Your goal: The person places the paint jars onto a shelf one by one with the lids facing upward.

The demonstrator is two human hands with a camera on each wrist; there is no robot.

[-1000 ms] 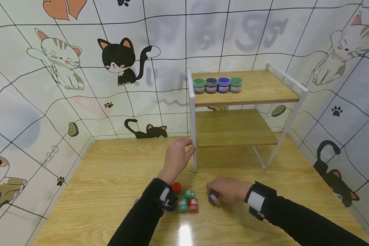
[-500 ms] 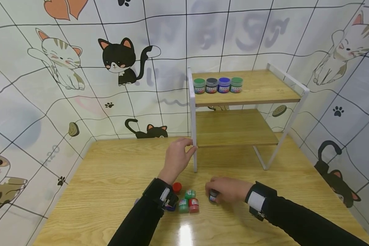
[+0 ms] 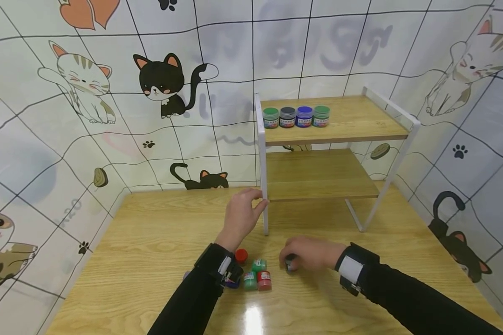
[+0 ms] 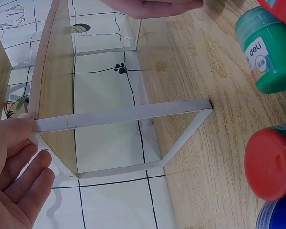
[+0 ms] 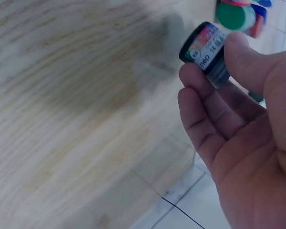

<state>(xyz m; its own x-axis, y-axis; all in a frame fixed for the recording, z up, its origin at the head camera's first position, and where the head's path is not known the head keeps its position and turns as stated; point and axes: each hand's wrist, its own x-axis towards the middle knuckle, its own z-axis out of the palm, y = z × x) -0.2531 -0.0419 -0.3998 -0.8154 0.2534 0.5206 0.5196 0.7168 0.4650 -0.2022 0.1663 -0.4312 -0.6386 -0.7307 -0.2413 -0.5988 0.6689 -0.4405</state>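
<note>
My right hand (image 3: 312, 253) pinches a small dark paint jar (image 5: 207, 47) between thumb and fingers, low over the table to the right of the loose jars. In the right wrist view its label shows, and the fingers hide part of it. My left hand (image 3: 240, 216) holds the white left post of a two-tier wooden rack (image 3: 335, 135), thumb against the metal in the left wrist view. Near the left wrist lie a red jar (image 3: 241, 256), a small green jar (image 3: 259, 265), another green jar (image 3: 249, 281) and a pink-red jar (image 3: 264, 280).
On the rack's top board, at its left end, stand a green jar (image 3: 270, 117), a black jar (image 3: 287, 117), a blue jar (image 3: 304, 116) and a second green jar (image 3: 321, 116) in a row. A blue jar (image 3: 233, 283) is partly hidden by the left cuff. Cat-patterned walls enclose the table.
The dark jar in my right hand has gone from tilted to more upright, and the fingers now cover more of it. My left hand stays on the post.
</note>
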